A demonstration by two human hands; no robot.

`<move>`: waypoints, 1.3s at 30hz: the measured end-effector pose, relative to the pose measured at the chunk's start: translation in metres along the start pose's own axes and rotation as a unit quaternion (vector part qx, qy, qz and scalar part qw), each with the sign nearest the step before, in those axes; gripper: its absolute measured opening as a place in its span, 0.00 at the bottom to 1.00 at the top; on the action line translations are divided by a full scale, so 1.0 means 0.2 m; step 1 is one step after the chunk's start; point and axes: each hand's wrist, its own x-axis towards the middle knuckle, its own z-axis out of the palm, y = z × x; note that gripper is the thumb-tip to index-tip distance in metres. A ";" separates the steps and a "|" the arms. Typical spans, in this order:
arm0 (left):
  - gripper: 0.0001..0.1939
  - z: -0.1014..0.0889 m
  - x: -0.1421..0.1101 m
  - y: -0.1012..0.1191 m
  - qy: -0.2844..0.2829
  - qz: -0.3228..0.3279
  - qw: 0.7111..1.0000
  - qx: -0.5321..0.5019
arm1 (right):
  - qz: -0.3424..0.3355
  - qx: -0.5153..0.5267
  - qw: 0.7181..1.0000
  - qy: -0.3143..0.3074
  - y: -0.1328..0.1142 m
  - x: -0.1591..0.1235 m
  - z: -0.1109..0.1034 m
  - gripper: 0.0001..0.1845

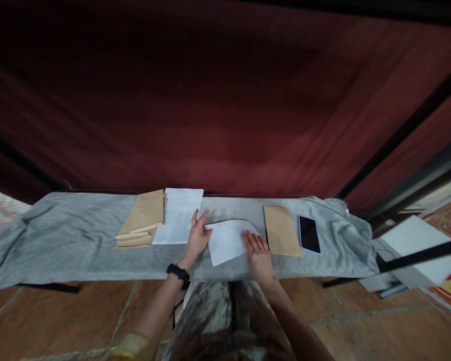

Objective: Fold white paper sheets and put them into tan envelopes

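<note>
A sheet of white paper (229,240), which looks folded over, lies at a slant on the grey cloth in front of me. My left hand (197,238) is at its left corner; the thumb touches the edge while the other visible fingers are spread away from it. My right hand (257,250) rests flat on the sheet's right side with fingers stretched out, covering part of it. Beside my left hand is a stack of white paper (178,215). To the right of my right hand lies a single brown envelope (283,230).
Several brown envelopes (144,215) are piled at the left, partly against the white stack. A phone (309,234) with a dark screen lies right of the single envelope. Grey cloth (78,240) covers the narrow bench, and a dark red fabric wall (225,125) rises behind it.
</note>
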 end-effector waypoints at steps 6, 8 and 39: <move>0.26 0.25 -0.28 -0.08 -0.003 0.160 0.961 0.227 | 0.052 0.006 0.996 -0.078 -0.09 -0.07 0.13 0.29; 0.25 0.34 -0.40 -0.10 -0.048 0.187 0.937 0.291 | 0.061 0.022 0.996 -0.068 -0.09 -0.09 0.13 0.29; 0.29 0.50 -0.28 -0.07 -0.079 0.191 0.895 0.396 | 0.093 -0.036 0.994 0.040 0.01 -0.12 0.22 0.29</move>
